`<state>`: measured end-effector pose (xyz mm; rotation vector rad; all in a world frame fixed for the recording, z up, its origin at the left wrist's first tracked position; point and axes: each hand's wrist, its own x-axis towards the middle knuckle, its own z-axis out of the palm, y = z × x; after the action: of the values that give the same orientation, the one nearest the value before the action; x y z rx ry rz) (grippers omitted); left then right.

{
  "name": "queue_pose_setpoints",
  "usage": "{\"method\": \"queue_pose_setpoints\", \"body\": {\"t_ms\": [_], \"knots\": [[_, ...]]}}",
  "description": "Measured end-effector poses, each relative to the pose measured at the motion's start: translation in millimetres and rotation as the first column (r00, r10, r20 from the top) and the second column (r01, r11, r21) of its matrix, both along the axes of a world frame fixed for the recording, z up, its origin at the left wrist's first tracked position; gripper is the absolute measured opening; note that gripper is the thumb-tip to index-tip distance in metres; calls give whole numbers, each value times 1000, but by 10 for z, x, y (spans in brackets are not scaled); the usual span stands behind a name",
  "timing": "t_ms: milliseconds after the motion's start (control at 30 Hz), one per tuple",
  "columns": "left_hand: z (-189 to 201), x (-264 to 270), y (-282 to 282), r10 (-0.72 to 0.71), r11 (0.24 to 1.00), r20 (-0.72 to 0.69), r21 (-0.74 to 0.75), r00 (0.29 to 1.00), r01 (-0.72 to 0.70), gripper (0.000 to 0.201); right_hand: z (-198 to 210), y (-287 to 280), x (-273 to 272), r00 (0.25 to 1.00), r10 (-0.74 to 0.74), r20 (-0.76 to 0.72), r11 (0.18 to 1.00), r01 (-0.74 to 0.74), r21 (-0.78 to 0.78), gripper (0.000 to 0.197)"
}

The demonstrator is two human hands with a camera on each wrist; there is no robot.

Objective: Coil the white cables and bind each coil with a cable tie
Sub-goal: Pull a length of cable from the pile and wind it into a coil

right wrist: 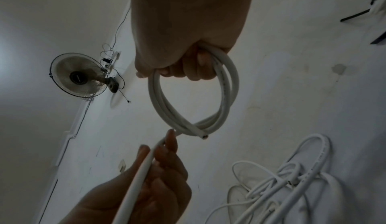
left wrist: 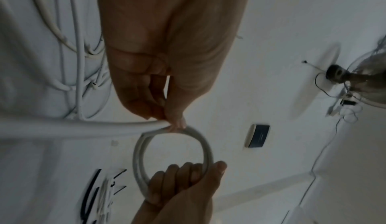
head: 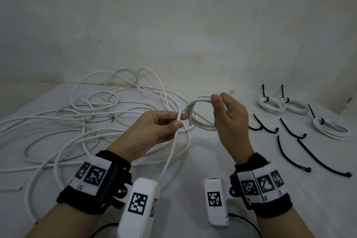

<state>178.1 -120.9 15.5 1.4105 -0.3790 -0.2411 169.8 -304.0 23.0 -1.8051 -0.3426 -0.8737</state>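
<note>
A small coil of white cable (head: 193, 111) hangs above the table's middle. My right hand (head: 220, 103) grips its right side, thumb on top and fingers curled through the loops (right wrist: 227, 85). My left hand (head: 180, 120) pinches the free run of the same cable (head: 172, 149) between thumb and forefinger, just left of the coil (left wrist: 140, 158). From there the strand drops toward my left wrist. The cut cable end (right wrist: 203, 136) sticks out at the coil's crossing. A tangle of loose white cables (head: 96, 114) covers the table's left half.
Three bound coils (head: 272, 105) (head: 298, 108) (head: 331, 128) lie at the far right. Several loose black cable ties (head: 289, 152) lie in front of them on the white table (head: 202, 156). A wall stands close behind. A wall fan (right wrist: 77, 75) shows in the wrist views.
</note>
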Motion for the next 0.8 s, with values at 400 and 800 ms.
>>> {"method": "queue_pose_setpoints", "body": {"t_ms": [400,800], "knots": [[-105,113,-102,345,927,380,5,858,-375,40,-71,135,7,941,323,-101,908,-278,314,45],[-50,58,-94,253,954,534,4,807,-301,27,-75,216,-67,840,489,-236,872,-461,165,28]]}}
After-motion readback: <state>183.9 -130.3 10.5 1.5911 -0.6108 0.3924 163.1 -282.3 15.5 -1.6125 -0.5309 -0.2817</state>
